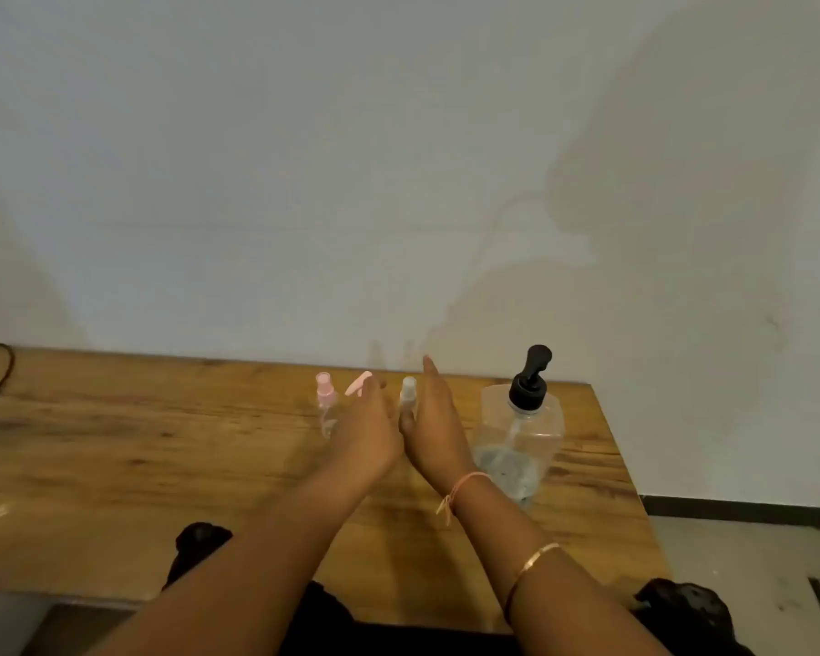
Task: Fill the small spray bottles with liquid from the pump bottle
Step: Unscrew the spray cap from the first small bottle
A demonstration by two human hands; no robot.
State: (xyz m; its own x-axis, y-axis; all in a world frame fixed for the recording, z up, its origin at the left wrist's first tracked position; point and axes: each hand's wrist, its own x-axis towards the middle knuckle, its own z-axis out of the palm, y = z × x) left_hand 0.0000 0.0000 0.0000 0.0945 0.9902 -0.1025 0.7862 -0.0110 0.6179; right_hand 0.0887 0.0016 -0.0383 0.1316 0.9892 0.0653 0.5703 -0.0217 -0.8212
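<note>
Both forearms stretched out over wooden bench (114, 466), wrists near each other. Left hand (368, 433) open, fingers extended forward, grip spread, holding nothing; pink-capped spray bottle (326, 409) upright just left of it, second pink cap (358, 383) showing past its fingertips. Right hand (434, 428) flat, edge-on, fingers straight, grip empty; white-capped spray bottle (408, 395) upright between hands. Clear pump bottle (521, 437) with black pump stands right of right hand, liquid low in bottom. Pink cord (460, 487) on right wrist.

Dim, soft-focus wide-angle view; broad shadows on the wall (635, 229).
</note>
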